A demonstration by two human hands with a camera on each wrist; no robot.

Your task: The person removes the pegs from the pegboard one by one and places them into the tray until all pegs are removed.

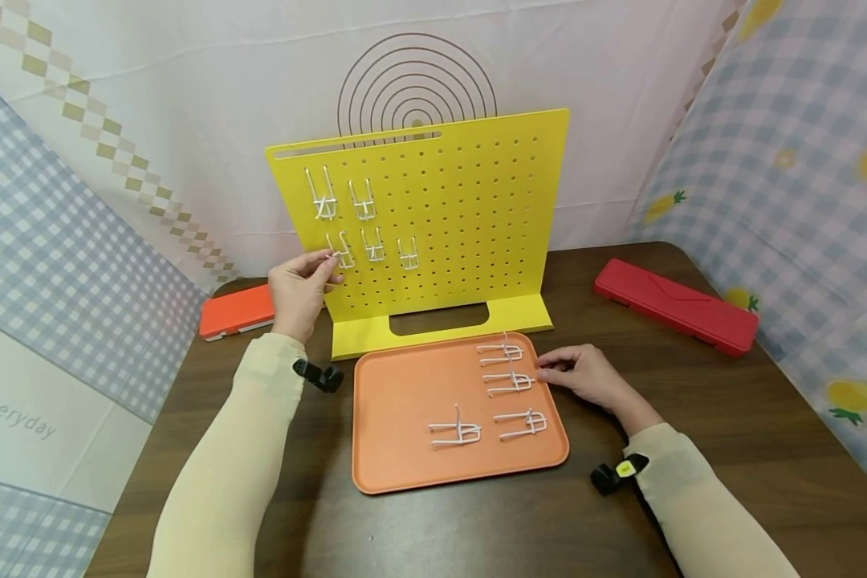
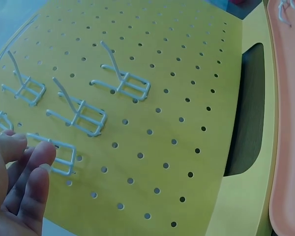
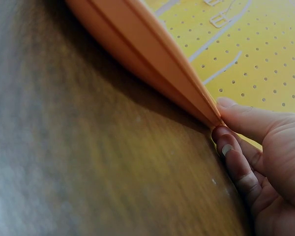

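A yellow pegboard [image 1: 470,209] stands upright at the back of the table, with several white wire hooks [image 1: 364,201] on its left part. My left hand [image 1: 299,291] is at the board's left edge, pinching the lower-left wire hook [image 2: 64,157]; its fingers partly hide that hook. In front of the board lies an orange tray [image 1: 397,433] with several more white wire hooks [image 1: 457,434] on it, mostly towards its right side. At the tray's right edge, my right hand [image 1: 585,376] pinches the rim between thumb and fingers, as the right wrist view shows [image 3: 265,152].
A red case [image 1: 675,305] lies on the table to the right. Partly behind my left hand is an orange-red case [image 1: 237,311]. The board's base [image 1: 361,335] almost meets the tray's far edge. Patterned cloth [image 1: 246,88] hangs behind and at both sides.
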